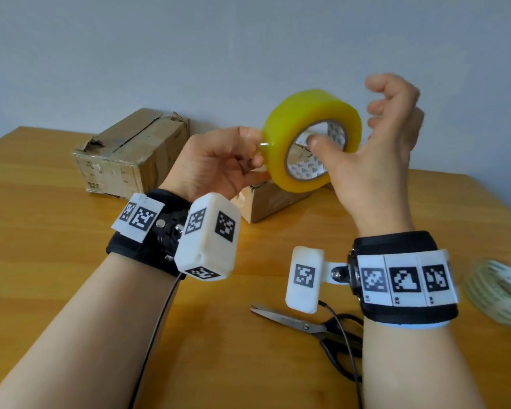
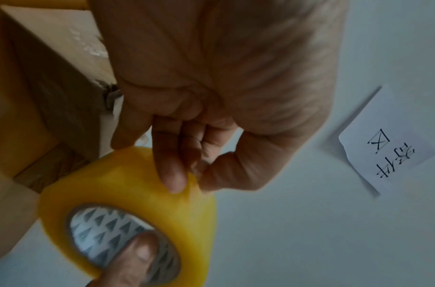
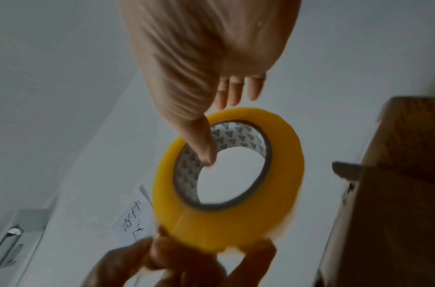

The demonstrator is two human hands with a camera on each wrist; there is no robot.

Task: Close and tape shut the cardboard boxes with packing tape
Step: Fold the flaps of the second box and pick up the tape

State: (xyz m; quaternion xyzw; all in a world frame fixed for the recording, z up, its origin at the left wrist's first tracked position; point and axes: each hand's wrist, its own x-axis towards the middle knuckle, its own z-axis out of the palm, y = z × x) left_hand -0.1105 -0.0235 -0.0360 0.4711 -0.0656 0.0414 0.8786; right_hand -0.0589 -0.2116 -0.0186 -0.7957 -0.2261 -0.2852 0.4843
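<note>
Yellow packing tape point(image 1: 311, 140), a wide roll on a patterned core, is held up in the air between our two hands, above the wooden table point(image 1: 56, 261). Our right hand point(image 1: 375, 160) carries it with the thumb hooked through the core; the other fingers look loosely curled behind the roll, and we cannot tell whether they touch it. Our left hand point(image 1: 216, 166) pinches the loose tape end at the roll's left edge between thumb and forefinger. The roll's open centre faces us, so the strip should, we judge, peel away leftward as the hands part. Directly below and behind the roll sits a small cardboard box point(image 1: 273, 199), mostly hidden, nearer to the left hand. A larger cardboard box point(image 1: 130, 152) with a torn, ragged top seam lies further left and back, near the wall. Black-handled scissors point(image 1: 316, 332) rest on the table by our right wrist.
</note>
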